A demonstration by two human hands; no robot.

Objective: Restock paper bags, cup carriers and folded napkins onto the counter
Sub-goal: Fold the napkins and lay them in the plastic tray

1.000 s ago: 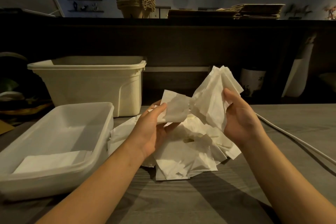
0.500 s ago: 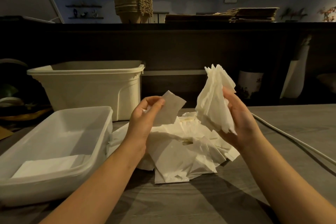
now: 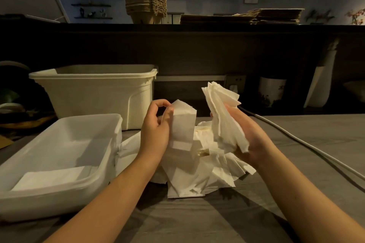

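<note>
A loose heap of white napkins (image 3: 189,179) lies on the grey table in front of me. My left hand (image 3: 156,130) pinches a single folded napkin (image 3: 182,124) and holds it upright above the heap. My right hand (image 3: 248,140) grips a fanned bundle of folded napkins (image 3: 223,112), raised beside the single one. On the dark counter behind stand a stack of brown cup carriers (image 3: 145,3) and flat brown paper bags (image 3: 276,16).
A shallow white tray (image 3: 110,142) with a few flat napkins sits at the left. Behind it stands a deep cream tub (image 3: 94,94). A white cable (image 3: 308,146) runs across the table at the right. Dark shelving under the counter holds a cup and jars.
My left hand has lifted its napkin away from the bundle and turned it upright. My right hand has gathered its napkins into a tighter fan and raised them.
</note>
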